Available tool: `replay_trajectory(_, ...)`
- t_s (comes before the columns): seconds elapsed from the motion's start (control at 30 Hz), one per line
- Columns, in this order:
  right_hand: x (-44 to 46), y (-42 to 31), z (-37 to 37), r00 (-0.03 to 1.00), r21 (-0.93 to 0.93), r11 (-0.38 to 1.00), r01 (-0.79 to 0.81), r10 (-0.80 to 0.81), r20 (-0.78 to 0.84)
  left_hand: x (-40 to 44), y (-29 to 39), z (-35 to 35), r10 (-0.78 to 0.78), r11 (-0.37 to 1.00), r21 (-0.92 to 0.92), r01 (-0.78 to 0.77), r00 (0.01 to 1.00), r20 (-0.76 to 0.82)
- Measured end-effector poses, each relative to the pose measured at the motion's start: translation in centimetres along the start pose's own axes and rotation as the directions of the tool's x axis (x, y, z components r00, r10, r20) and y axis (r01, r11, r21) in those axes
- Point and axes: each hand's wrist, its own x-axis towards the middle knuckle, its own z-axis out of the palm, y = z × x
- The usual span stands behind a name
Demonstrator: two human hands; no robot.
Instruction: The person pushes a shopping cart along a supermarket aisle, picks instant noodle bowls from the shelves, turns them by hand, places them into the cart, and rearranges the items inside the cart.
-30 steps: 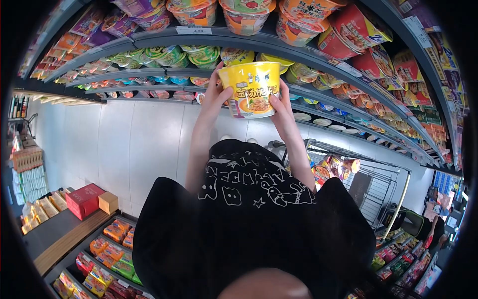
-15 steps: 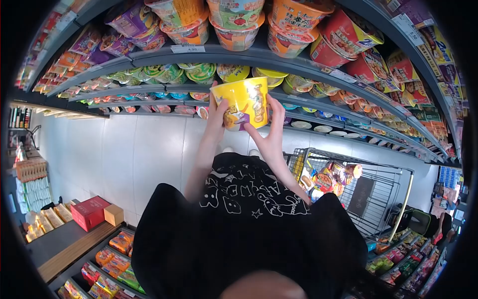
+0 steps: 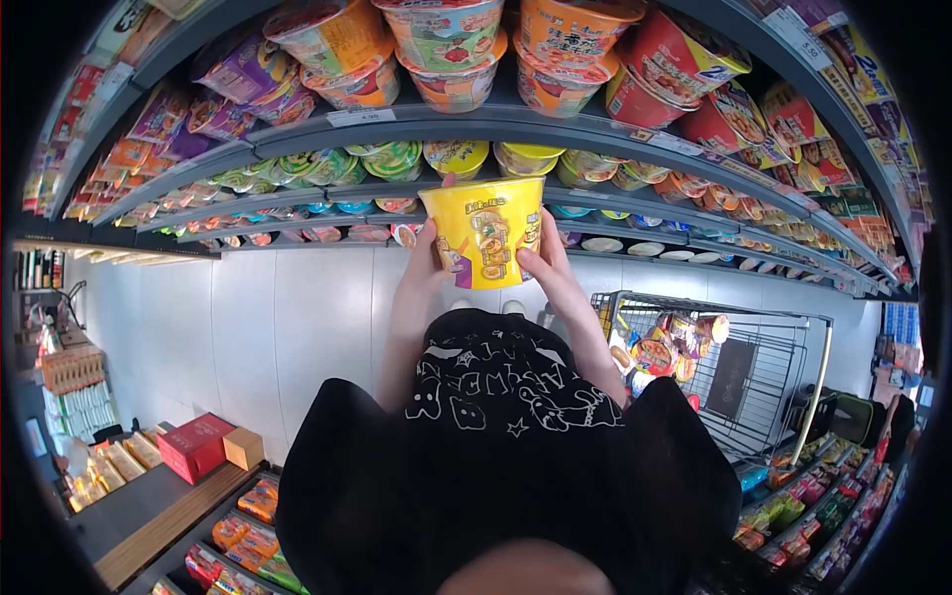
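Red box at eight o'clock from the yellow cup, small tan box just beside it, on a dark counter with a wooden edge. Orange packets between seven and eight. Purple cups at ten, on the upper shelf; white price tag on that shelf's front, between ten and eleven. Left hand on the cup's nine o'clock side, fingers spread wide around the wall; most run behind it, hidden, one fingertip showing at the rim. Yellow cup in mid-air, held between both hands above the floor, rim toward twelve, side with food pictures facing the camera. Yellow-lidded cups shelved beyond the rim, near twelve. Black shirt with white line drawings at six. Right hand at three, also gripping the cup: thumb on the printed side, other fingers wrapped behind, mostly hidden. Red cups at two, stacked on the upper shelf. Wire shopping cart at four, packaged goods heaped in its near-left part.
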Motion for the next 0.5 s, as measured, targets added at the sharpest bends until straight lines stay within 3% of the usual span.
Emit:
replay_trajectory(0.07,-0.1,0.1,0.0,0.997,-0.032,0.999,0.028,-0.03,-0.068,0.3,0.2,0.1,-0.01,0.975,0.218,0.043,0.989,-0.148)
replay_trajectory(0.1,-0.1,0.3,0.0,0.99,-0.066,0.997,0.05,-0.058,-0.128,0.5,0.1,0.1,-0.024,0.974,0.219,0.055,0.99,-0.139)
replay_trajectory(0.13,0.0,0.6,-0.1,0.987,-0.064,0.996,0.057,-0.066,-0.146,0.7,-0.3,0.1,0.061,0.941,0.339,-0.009,0.988,-0.142)
replay_trajectory(0.17,0.1,1.1,-0.3,0.975,-0.203,0.971,0.125,-0.158,-0.156,0.9,-0.6,0.2,0.141,0.889,0.453,-0.068,0.981,-0.13)
replay_trajectory(0.2,0.0,1.5,-0.5,0.956,-0.34,0.923,0.181,-0.247,-0.161,1.1,-0.8,0.3,0.113,0.891,0.451,-0.05,0.987,-0.113)
replay_trajectory(0.23,-0.3,1.5,-0.5,0.965,-0.308,0.948,0.08,-0.152,-0.215,1.3,-0.8,0.3,0.09,0.95,0.31,-0.041,0.985,-0.144)
replay_trajectory(0.27,-0.7,1.6,-0.6,0.953,-0.3,0.951,0.075,-0.157,-0.26,1.3,-1.0,0.3,0.05,0.986,0.164,-0.021,0.983,-0.178)
replay_trajectory(0.3,-1.2,1.6,-0.7,0.954,-0.477,0.875,0.083,-0.207,-0.215,1.3,-1.2,-0.3,0.013,0.999,0.041,-0.004,0.974,-0.226)
replay_trajectory(0.33,-1.6,1.6,-0.9,0.955,-0.638,0.766,0.08,-0.242,-0.171,1.4,-1.4,-0.8,-0.043,0.998,0.04,0.052,0.979,-0.198)
replay_trajectory(0.4,-3.0,1.5,-0.7,0.969,-0.484,0.87,0.097,-0.193,-0.153,1.6,-2.5,-1.2,-0.028,0.989,0.131,0.072,0.95,-0.311)
replay_trajectory(0.5,-5.8,1.2,-1.6,0.97,-0.047,0.998,-0.038,0.026,-0.241,0.9,-4.2,0.0,-0.101,0.979,0.153,0.131,0.976,-0.192)
